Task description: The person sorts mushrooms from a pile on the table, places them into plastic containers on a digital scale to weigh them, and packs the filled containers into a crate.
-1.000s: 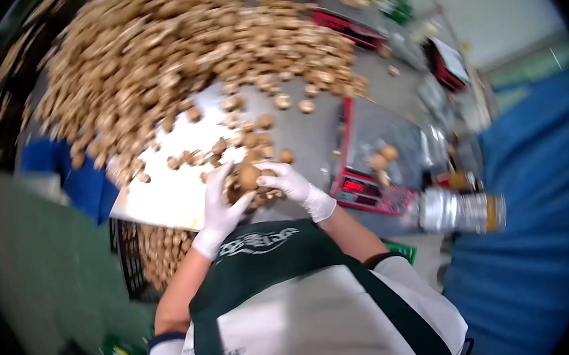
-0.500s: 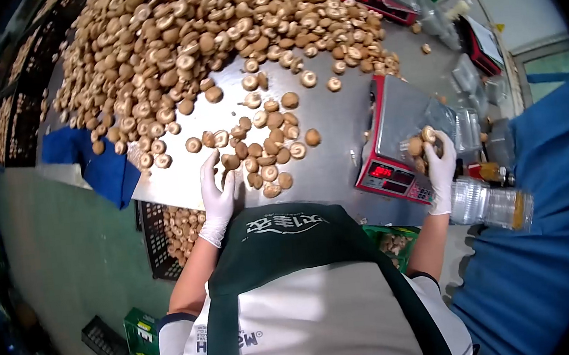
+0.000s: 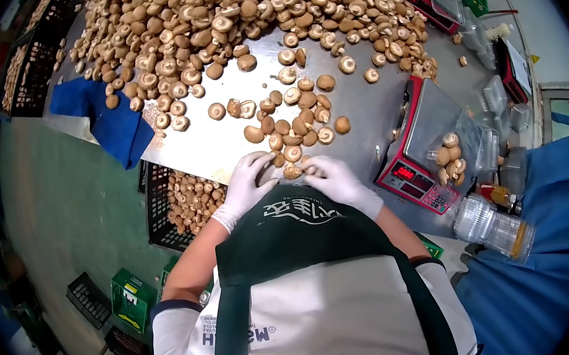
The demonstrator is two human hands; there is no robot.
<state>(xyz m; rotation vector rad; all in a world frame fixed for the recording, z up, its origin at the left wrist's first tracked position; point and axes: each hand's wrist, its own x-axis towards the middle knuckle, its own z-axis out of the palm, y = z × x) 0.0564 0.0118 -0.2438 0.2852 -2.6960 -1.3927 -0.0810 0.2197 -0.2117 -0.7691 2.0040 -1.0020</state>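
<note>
Both hands wear white gloves and rest at the table's near edge, by a loose group of brown-capped shiitake mushrooms (image 3: pixel 292 153). My left hand (image 3: pixel 246 187) has its fingers curved and thumb apart, close to the lower-left mushrooms, with nothing visible inside the grasp. Opposite it, my right hand (image 3: pixel 340 182) reaches in with fingers extended. Its tips are at the right side of the nearest mushroom (image 3: pixel 291 173); whether they press on it is hard to tell. A red digital scale (image 3: pixel 403 166) stands to the right, with several mushrooms (image 3: pixel 450 159) in a clear container on its plate.
A large mushroom heap (image 3: pixel 214 20) covers the far table. Blue cloth (image 3: pixel 104 119) hangs over the left edge, above a black crate (image 3: pixel 158 207) of mushrooms. Clear plastic containers (image 3: pixel 491 226) lie at right. Another red scale (image 3: pixel 422 7) stands at the far right.
My right hand has left the mushrooms on the scale and moved left to the loose group. My left hand has shifted toward the nearest mushrooms. The head view has shifted.
</note>
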